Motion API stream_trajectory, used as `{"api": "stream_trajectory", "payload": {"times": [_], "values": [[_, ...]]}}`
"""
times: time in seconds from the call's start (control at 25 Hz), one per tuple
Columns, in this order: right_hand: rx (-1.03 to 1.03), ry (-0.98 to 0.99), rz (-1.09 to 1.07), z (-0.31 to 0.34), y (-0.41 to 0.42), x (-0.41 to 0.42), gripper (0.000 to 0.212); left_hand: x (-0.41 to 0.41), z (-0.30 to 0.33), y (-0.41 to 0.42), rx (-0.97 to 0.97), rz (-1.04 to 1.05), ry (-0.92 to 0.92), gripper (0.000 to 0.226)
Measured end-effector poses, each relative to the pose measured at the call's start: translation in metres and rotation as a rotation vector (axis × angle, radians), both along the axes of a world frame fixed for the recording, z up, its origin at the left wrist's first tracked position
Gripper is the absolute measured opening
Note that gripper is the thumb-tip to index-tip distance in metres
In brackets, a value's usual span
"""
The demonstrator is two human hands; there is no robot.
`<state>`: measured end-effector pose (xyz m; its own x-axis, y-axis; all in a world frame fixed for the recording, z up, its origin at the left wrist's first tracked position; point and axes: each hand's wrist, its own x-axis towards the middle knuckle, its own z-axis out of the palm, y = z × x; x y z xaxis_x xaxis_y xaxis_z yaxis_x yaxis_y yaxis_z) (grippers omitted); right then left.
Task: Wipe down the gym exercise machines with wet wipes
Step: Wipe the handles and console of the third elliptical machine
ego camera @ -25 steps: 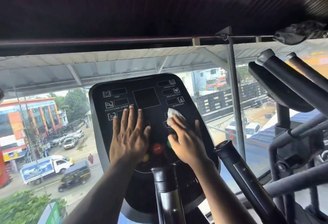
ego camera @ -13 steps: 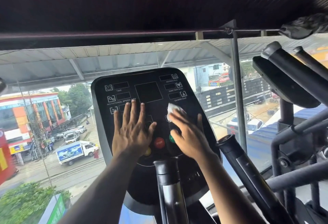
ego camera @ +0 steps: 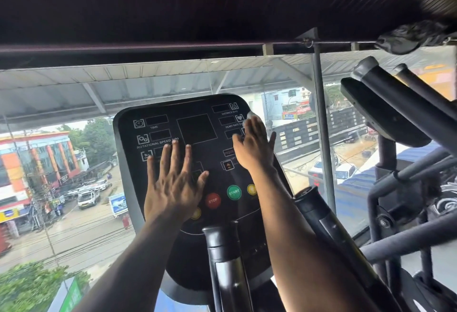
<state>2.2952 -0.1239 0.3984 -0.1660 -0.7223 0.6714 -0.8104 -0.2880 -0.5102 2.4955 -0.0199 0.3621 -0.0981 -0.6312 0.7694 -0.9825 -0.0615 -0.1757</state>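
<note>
Street traffic beyond the glass, left hand (ego camera: pixel 174 188) flat bracing the console (ego camera: pixel 197 128), right hand (ego camera: pixel 252 148) pressing the wet wipe (ego camera: pixel 250 114) near its top-right corner, other machines seemingly unwiped.

- The console (ego camera: pixel 195 153) stands in the middle, before the window (ego camera: pixel 61 188).
- The left hand (ego camera: pixel 173 185) lies flat on the console's left half.
- The right hand (ego camera: pixel 253 148) presses the wipe (ego camera: pixel 250 114) on the console's upper right edge.
- The stop button (ego camera: pixel 212 200) sits just left of the start button (ego camera: pixel 234 192), between the wrists.
- A handlebar (ego camera: pixel 319 215) rises right of the right forearm.
- A second machine (ego camera: pixel 395 118) stands further right.
</note>
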Motion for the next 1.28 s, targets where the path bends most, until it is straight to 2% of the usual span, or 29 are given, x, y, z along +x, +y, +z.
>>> {"api": "stream_trajectory", "payload": {"times": [0.12,0.28,0.36,0.48,0.6,0.72,0.88,1.0,1.08,1.28], "values": [[-0.042,-0.025,-0.001,-0.008,0.007,-0.002,0.068,0.001,0.000,-0.001,-0.009,0.009,-0.018,0.081],[-0.194,-0.159,0.042,-0.068,0.045,-0.029,0.056,0.002,0.001,-0.002,-0.044,0.013,-0.021,0.081],[-0.279,-0.237,0.126,-0.110,0.066,-0.037,0.059,0.002,-0.001,-0.003,-0.042,0.010,-0.017,0.082],[-0.225,-0.251,0.150,-0.156,0.094,-0.045,0.066,0.001,0.000,-0.003,-0.047,0.008,-0.011,0.083],[-0.234,-0.256,0.149,-0.149,0.085,-0.049,0.063,0.001,-0.002,-0.003,-0.056,0.012,-0.005,0.081],[-0.217,-0.266,0.154,-0.101,0.055,-0.041,0.053,0.002,-0.003,-0.004,-0.062,0.002,0.003,0.081],[-0.057,-0.090,0.022,-0.063,0.040,-0.033,0.068,0.000,0.000,-0.004,-0.052,0.013,-0.015,0.082],[-0.075,0.083,-0.019,-0.097,0.057,-0.029,0.080,0.001,-0.001,-0.003,-0.038,0.005,0.001,0.081],[-0.105,0.158,-0.029,-0.125,0.082,-0.024,0.079,0.001,-0.001,-0.003,-0.048,0.002,-0.004,0.079],[0.015,0.301,0.027,-0.158,0.139,-0.023,0.088,0.001,-0.003,-0.003,-0.046,0.006,0.004,0.073]]}}
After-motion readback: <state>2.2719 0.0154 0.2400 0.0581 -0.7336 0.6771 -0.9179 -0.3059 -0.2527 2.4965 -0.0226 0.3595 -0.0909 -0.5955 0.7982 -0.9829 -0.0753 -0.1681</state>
